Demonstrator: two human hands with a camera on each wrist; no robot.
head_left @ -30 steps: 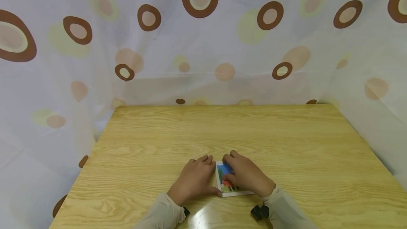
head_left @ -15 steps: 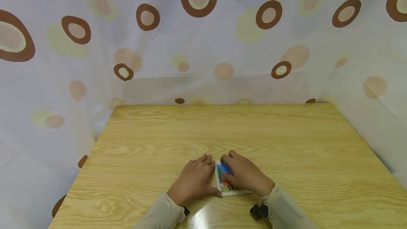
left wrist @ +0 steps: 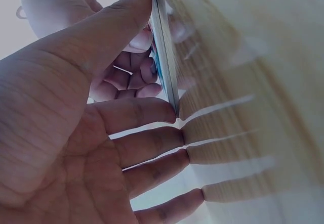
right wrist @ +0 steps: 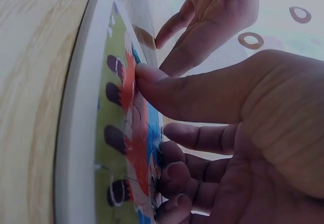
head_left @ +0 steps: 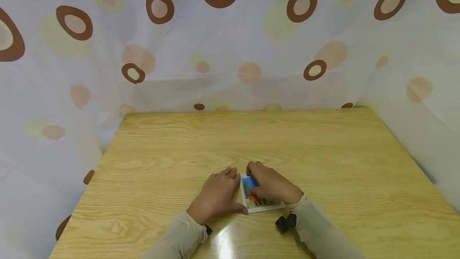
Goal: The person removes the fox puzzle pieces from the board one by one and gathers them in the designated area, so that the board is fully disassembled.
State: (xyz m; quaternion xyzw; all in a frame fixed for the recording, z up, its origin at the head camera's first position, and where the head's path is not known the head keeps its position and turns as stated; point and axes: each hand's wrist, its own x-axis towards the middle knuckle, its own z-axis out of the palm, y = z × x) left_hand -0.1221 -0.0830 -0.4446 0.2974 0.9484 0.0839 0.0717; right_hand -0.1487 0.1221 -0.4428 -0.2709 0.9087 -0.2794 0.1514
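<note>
A small flat jigsaw puzzle [head_left: 253,202] in a white frame lies on the table, showing an orange animal on green and blue. In the right wrist view, piece lines run across the puzzle [right wrist: 132,148]. My left hand [head_left: 217,195] spans its left side, thumb at the near corner and index fingertip at the far one. Those fingers are straight, their tips on the tabletop beside the puzzle edge [left wrist: 164,57]. Over the right part is my right hand [head_left: 274,185], thumb tip touching the picture and loosely bent fingertips touching its far part. It covers much of the picture.
The wood-grain table [head_left: 172,143] stretches behind and to both sides. A white curtain [head_left: 172,47] with brown and peach circles encloses it at the back and sides. A black wrist device [head_left: 286,223] hangs below the right sleeve [head_left: 320,227].
The head view has tilted slightly, so table, hands and puzzle sit higher in it. Both hands keep nearly the same place on the puzzle.
</note>
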